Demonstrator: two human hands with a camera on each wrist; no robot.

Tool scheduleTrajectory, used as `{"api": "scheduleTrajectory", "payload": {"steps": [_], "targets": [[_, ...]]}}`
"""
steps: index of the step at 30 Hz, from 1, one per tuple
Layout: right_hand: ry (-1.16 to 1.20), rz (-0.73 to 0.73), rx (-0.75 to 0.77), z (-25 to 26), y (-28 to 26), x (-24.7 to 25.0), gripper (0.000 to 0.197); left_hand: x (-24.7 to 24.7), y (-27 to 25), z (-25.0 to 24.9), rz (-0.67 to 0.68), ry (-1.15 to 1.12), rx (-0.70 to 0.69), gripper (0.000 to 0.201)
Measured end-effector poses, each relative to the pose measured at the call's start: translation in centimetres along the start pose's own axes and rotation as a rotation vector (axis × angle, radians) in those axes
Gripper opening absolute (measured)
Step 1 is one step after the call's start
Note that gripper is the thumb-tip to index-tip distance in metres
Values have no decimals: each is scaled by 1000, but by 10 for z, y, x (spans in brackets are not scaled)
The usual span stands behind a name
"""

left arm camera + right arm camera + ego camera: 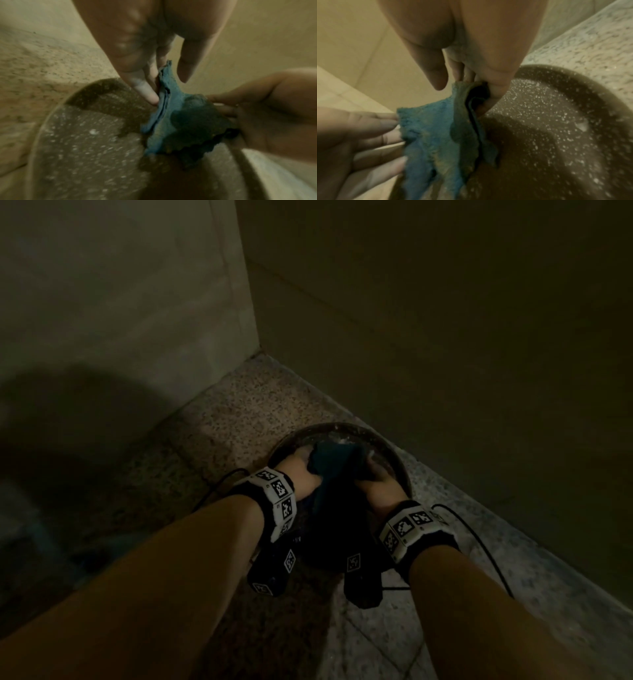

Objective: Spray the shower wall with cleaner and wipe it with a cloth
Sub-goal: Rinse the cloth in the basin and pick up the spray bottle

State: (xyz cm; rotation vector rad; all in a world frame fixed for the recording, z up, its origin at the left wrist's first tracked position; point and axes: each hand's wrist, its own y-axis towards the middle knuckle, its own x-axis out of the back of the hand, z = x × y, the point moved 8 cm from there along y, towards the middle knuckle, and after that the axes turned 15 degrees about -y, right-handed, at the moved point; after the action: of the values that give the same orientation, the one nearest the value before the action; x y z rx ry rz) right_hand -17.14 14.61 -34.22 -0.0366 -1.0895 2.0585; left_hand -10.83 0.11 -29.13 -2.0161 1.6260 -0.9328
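A wet blue cloth (337, 465) hangs bunched between both hands over a round basin (342, 427) of murky, foamy water on the floor. My left hand (301, 474) pinches the cloth's left edge between thumb and fingers. My right hand (376, 484) pinches the opposite edge. In the left wrist view the cloth (181, 121) has a scalloped hem and dangles just above the water. The right wrist view shows the cloth (436, 135) folded in layers. The tiled shower walls (445, 337) meet in a corner behind the basin. No spray bottle is in view.
The basin stands on a speckled stone floor (239, 419) close to the right wall. The left wall (120, 302) rises beyond it. Thin black cables (479, 546) trail from the wrist bands across the floor. Deep shadow covers the lower left.
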Motion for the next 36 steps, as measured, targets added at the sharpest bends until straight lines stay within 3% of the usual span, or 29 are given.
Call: {"api": "scheduleTrajectory", "payload": {"steps": [5, 10, 13, 18, 22, 27, 36], "targets": [[-69, -22, 1, 4, 1, -1, 74, -6, 17, 12, -15, 34, 13, 68], [-143, -50, -14, -3, 7, -2, 79, -18, 25, 20, 53, 21, 43, 83], [-164, -48, -4, -28, 34, 3, 86, -13, 25, 23, 32, 71, 40, 83], [-242, -99, -17, -30, 29, 10, 88, -5, 17, 22, 47, 130, 13, 76], [-260, -126, 6, -11, 8, 8, 82, 0, 2, 14, 32, 185, -32, 73], [-266, -147, 4, 20, -31, 1, 60, 14, -26, -4, -27, 295, -110, 69], [-309, -175, 87, 69, -80, -23, 55, 60, -110, -59, -111, 377, -265, 59]]}}
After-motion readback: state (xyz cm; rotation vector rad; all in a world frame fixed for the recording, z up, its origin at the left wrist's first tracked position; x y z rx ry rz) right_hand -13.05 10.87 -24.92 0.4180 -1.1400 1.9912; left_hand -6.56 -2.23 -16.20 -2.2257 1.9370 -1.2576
